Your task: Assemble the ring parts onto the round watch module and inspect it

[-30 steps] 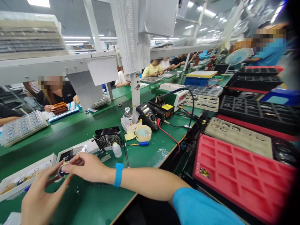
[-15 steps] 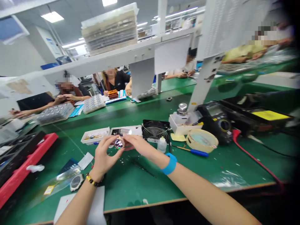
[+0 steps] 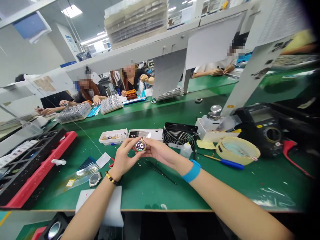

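Note:
Between my two hands is a round smartwatch point(image 3: 140, 145) with a lit dark face showing digits. My left hand point(image 3: 125, 156) grips its left edge between thumb and fingers. From the other side my right hand point(image 3: 160, 150) holds it, fingers partly hidden behind the watch. A second round watch case point(image 3: 95, 179) lies on the green bench near my left forearm, beside a clear plastic strip point(image 3: 80, 176). Dark tweezers point(image 3: 162, 173) rest on the bench below my right hand.
Behind my hands stand a white parts box point(image 3: 113, 136), a black fan point(image 3: 180, 135) and a small bottle point(image 3: 186, 150). Rightward are a blue-handled screwdriver point(image 3: 231, 164) and a yellowish bowl point(image 3: 237, 150). A black-and-red rack point(image 3: 50, 166) borders the left. Several people sit across the bench.
The camera view has turned, so the bench things appear shifted rightward. The watch stays in both hands, its face now turned more squarely to me. A co-worker opposite has raised a hand.

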A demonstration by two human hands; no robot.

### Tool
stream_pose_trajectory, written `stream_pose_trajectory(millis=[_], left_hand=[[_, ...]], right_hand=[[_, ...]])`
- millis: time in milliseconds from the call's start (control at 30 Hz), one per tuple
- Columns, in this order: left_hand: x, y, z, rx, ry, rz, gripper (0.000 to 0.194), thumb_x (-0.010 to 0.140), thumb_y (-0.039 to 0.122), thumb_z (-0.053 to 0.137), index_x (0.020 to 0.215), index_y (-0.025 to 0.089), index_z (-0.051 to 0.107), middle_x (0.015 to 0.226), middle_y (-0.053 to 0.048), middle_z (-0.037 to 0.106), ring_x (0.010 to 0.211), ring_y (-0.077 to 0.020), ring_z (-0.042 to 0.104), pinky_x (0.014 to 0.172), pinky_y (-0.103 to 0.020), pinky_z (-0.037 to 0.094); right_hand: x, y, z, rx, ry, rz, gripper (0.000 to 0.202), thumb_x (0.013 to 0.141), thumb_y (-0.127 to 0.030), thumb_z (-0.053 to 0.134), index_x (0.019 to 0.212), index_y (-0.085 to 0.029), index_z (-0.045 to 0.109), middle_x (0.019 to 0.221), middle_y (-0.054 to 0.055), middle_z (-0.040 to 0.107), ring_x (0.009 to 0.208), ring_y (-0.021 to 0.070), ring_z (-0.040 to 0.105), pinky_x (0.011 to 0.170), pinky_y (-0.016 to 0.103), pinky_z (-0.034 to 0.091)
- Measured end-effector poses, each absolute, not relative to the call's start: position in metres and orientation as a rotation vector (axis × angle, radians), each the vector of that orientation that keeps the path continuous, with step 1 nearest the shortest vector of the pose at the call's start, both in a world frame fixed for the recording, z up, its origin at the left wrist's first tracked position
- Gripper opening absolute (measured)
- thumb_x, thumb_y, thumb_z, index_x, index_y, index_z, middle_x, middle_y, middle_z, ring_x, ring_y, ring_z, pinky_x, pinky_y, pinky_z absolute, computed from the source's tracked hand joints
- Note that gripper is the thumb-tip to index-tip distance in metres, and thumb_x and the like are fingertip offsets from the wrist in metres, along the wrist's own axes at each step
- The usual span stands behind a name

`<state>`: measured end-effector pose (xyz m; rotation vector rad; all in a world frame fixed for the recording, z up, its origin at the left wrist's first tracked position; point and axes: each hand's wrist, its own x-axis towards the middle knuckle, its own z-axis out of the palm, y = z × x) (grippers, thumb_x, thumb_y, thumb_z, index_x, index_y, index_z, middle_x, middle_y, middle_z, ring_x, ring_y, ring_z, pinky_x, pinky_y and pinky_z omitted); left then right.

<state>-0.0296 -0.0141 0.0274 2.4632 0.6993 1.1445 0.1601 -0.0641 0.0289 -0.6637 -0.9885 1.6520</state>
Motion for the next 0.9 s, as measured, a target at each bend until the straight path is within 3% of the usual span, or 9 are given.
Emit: stream_pose_trajectory(millis=[300,633,900], left_hand=[[-0.0295,-0.0139,0.0266,2.505,0.663,1.165,0.052,0.094,0.033,0.072,0.144,0.03,0.059,0.127,-0.009,0.065,0.109,-0.0217,0.066,0.088,-0.032,0.061],[-0.0315,-0.0108,0.0264,2.561,0.638,1.17,0.054,0.094,0.032,0.073,0.145,0.029,0.058,0.121,-0.007,0.066,0.094,-0.0168,0.066,0.085,-0.03,0.059],[-0.0314,-0.01,0.0264,2.584,0.585,1.201,0.053,0.094,0.031,0.073,0.145,0.029,0.058,0.118,-0.006,0.065,0.082,-0.0124,0.064,0.082,-0.028,0.06]], right_hand=[[0.1598,-0.0637,0.026,-0.645,-1.02,1.598,0.037,0.098,-0.05,0.063,0.112,-0.017,0.074,0.107,0.01,0.078,0.101,0.0201,0.073,0.094,0.033,0.058],[0.1579,-0.0647,0.0279,-0.674,-0.951,1.632,0.035,0.104,-0.045,0.053,0.108,-0.018,0.074,0.102,0.009,0.079,0.093,0.0184,0.074,0.095,0.035,0.058],[0.1614,-0.0647,0.0278,-0.623,-1.045,1.581,0.032,0.097,-0.048,0.066,0.108,-0.019,0.075,0.105,0.007,0.078,0.099,0.0193,0.073,0.096,0.034,0.057]])
